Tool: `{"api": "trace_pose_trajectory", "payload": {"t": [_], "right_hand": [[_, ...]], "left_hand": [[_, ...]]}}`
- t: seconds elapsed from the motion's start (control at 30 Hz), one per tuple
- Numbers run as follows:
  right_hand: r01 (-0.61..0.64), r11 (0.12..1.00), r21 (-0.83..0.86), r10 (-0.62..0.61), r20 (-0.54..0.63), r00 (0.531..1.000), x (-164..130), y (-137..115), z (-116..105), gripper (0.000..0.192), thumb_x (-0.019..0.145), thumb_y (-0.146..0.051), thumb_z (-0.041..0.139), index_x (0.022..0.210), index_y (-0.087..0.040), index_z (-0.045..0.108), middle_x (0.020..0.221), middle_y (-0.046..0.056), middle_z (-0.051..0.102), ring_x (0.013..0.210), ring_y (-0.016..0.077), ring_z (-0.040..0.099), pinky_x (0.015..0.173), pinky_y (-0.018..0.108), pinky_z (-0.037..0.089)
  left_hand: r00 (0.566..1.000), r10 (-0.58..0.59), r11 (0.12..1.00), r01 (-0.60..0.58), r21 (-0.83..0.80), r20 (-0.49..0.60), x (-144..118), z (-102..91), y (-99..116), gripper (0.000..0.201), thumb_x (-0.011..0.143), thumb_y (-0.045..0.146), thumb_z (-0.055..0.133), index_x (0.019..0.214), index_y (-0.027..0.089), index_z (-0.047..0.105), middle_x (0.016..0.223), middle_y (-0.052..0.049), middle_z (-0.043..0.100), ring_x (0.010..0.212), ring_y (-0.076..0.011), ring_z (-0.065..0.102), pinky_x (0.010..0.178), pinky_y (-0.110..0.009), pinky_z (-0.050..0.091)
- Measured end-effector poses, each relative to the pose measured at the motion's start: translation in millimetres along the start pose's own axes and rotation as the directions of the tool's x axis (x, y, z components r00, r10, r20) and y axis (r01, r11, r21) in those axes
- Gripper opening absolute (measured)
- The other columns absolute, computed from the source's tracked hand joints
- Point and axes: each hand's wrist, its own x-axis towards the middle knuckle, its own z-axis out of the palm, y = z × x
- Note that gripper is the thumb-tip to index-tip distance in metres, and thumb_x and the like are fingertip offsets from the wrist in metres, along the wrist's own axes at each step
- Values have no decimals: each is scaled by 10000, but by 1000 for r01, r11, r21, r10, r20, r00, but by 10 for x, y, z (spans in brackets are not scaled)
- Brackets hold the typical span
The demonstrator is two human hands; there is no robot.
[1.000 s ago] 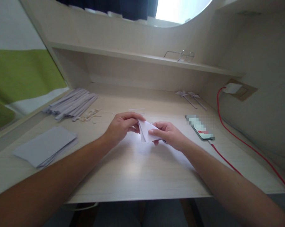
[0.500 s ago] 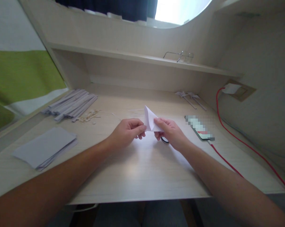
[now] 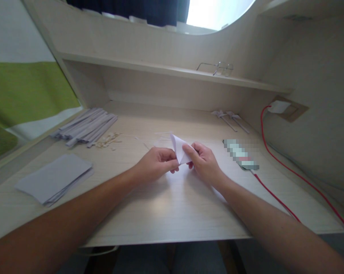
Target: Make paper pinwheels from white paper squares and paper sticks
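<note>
Your left hand (image 3: 157, 163) and right hand (image 3: 202, 161) both pinch the folded paper (image 3: 179, 148) just above the mid bench (image 3: 172, 205). Uneven pressure could skew its crease, I judge. Paper strips (image 3: 86, 125) lie far left, glasses (image 3: 217, 68) on the shelf.
</note>
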Motion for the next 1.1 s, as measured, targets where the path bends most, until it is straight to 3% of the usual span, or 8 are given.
{"api": "trace_pose_trajectory", "payload": {"t": [0.2, 0.47, 0.73, 0.93, 1.03, 1.1], "right_hand": [[-8, 999, 42, 9, -6, 1000, -10, -24, 7, 501, 959, -622, 563, 686, -203, 536, 561, -22, 568, 503, 125, 545, 492, 254, 379], [31, 997, -71, -34, -48, 998, -18, -24, 4, 504, 980, -594, 549, 658, -206, 532, 572, -19, 557, 540, 129, 497, 533, 271, 340], [63, 976, -207, -87, -109, 990, -27, -34, -3, 498, 985, -580, 540, 648, -216, 502, 590, -20, 513, 571, 142, 448, 557, 292, 293], [50, 951, -306, -101, -153, 983, -36, -41, 8, 482, 980, -582, 539, 665, -226, 457, 595, -27, 460, 580, 145, 421, 559, 289, 273], [48, 957, -286, -93, -145, 985, -49, -44, 15, 474, 974, -578, 551, 669, -226, 461, 588, -30, 466, 567, 141, 427, 553, 285, 292], [50, 983, -178, -69, -97, 993, -48, -36, 17, 452, 971, -569, 564, 690, -220, 506, 604, -24, 515, 564, 138, 463, 556, 282, 335]], "left_hand": [[1000, -10, 996, 10, -91, 5, -3, -5, 0, 145, 818, 218, 656, 704, 155, 721, 727, -43, 722, 710, -169, 643, 737, -296, 462], [999, -15, 998, 17, -58, 38, -25, 9, 58, 150, 823, 217, 656, 716, 152, 740, 754, -56, 742, 751, -181, 660, 764, -303, 466], [999, -47, 999, 47, 22, 12, -32, -7, 50, 145, 811, 273, 725, 738, 150, 749, 712, -44, 723, 663, -158, 613, 624, -268, 410], [1000, 0, 999, 0, 41, 13, -34, 10, 74, 242, 882, 343, 676, 742, 159, 747, 754, -55, 746, 714, -170, 652, 696, -277, 448], [1000, -13, 998, 14, 66, -21, -29, 8, 54, 252, 896, 324, 646, 731, 158, 740, 745, -53, 745, 703, -168, 654, 703, -280, 450], [999, -16, 998, 19, 66, -51, -25, -6, 26, 245, 892, 309, 638, 721, 157, 725, 725, -42, 728, 683, -160, 641, 678, -274, 438]]}}
